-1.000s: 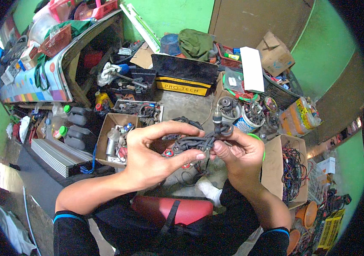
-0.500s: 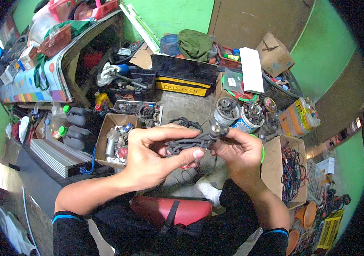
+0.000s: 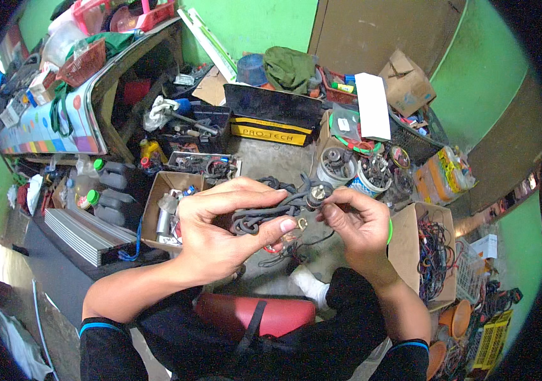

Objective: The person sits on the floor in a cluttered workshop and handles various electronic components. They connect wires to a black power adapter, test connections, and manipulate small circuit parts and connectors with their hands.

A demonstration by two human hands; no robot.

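Cable (image 3: 287, 206) — dark, ropy loops, between hands (image 3: 211, 222) (image 3: 361, 228)

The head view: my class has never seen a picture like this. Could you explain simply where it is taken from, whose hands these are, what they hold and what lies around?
No machine here: a person works with bare hands. The camera sits on that person's head, looking down, and its wide lens bends straight edges.

The left hand holds a bundled dark cord between thumb and fingers. The right hand pinches the cord's dark round end piece.

Below is a grey floor with clutter around it: at right, an open cardboard box of tangled wires; at left, a silver ridged metal block. A red padded thing shows at the bottom.
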